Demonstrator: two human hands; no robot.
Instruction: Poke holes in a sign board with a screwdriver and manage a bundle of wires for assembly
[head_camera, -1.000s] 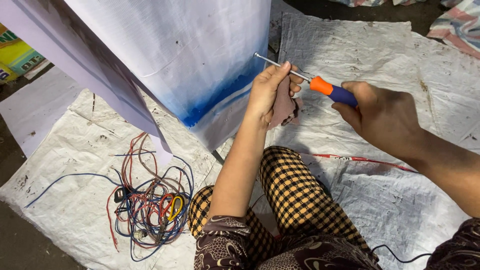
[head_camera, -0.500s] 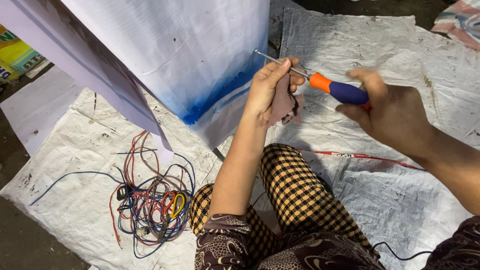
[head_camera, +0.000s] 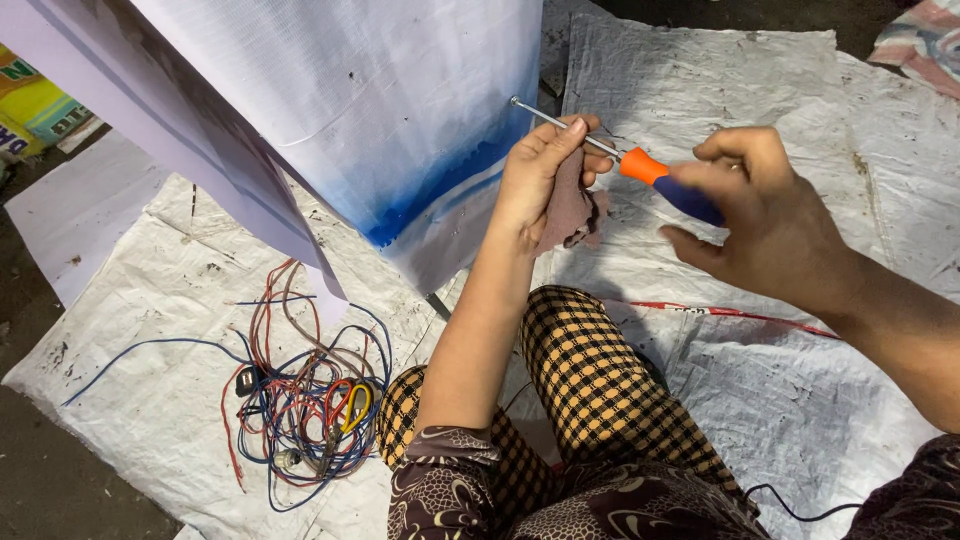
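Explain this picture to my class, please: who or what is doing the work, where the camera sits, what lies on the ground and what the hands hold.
No machine is at work here: these are a person's two bare hands. The camera is worn on the person's head and looks down, so you see the forearms and the knees in checked trousers. The right hand grips a screwdriver by its orange and blue handle. The left hand pinches the metal shaft near the tip and also holds a small brownish cloth. The tip meets the edge of a large white panel with a blue band, which stands tilted in front of the person. The ground is covered with white woven sacking. On it, to the left, lies a tangle of coloured wires, red, blue and yellow among them.
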